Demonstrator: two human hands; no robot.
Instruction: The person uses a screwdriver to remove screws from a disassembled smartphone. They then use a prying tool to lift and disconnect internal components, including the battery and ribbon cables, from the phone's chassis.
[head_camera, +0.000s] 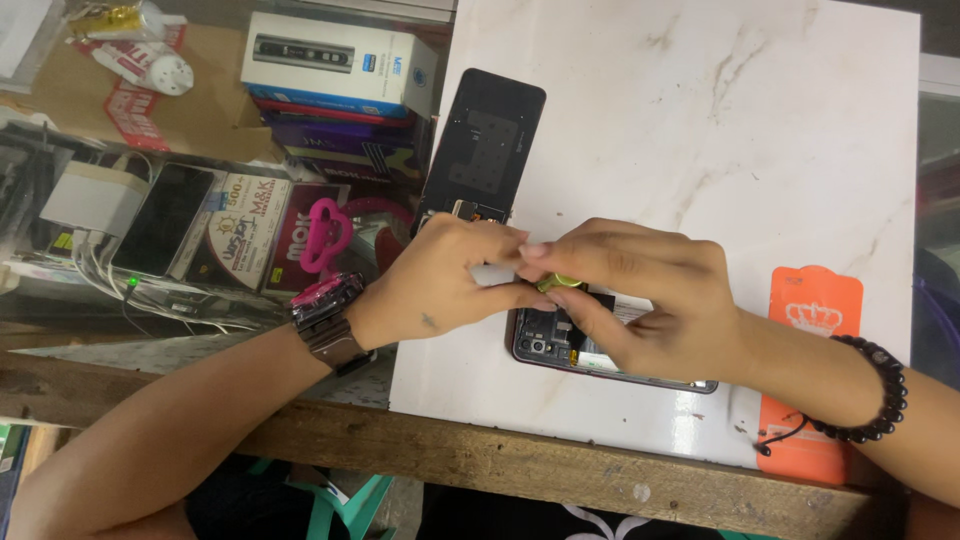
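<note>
Bare white counter (700, 120) is left far of the hands; a small yellow-green piece (560, 283) is pinched by both the left hand (440, 285) and the right hand (640, 300) over the opened phone (545, 340).

Both forearms come in from the lower edge, the left from about 8 o'clock, the right from about 4 o'clock, and the hands meet near the middle of the view. The left hand (435, 285) lies back-up, wrist bent slightly, its fingers curled toward 3 o'clock so thumb and fingertips pinch together. The right hand (640, 300) is also back-up, fingers stretched toward 9 o'clock, its fingertips (535, 252) touching those of the left. Both grips seem closed, though the knuckles hide exactly how the thumbs sit. The left wrist wears a watch, the right a string of dark beads.
</note>
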